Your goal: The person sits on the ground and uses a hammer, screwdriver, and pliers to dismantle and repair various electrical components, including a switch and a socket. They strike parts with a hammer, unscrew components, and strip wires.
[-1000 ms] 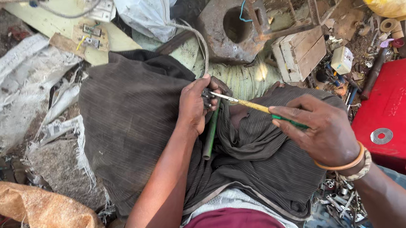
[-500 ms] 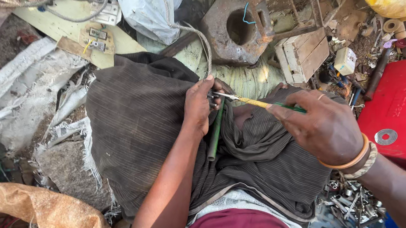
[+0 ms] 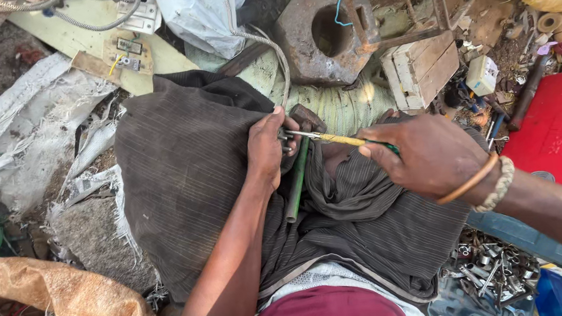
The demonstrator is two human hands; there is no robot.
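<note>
Where hands meet, red box beside.

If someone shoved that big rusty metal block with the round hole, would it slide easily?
Probably not: the rusty metal block with the round hole looks thick and solid, so likely heavy. Its rough surface and the clutter packed around it would probably resist sliding. It seems unlikely to tip.

Head camera, looking straight down at close range.
It sits above the person's lap and faces the ground; both forearms enter from the bottom edge, the lap fills the middle, and cluttered floor lies around. There is only this one view.
</note>
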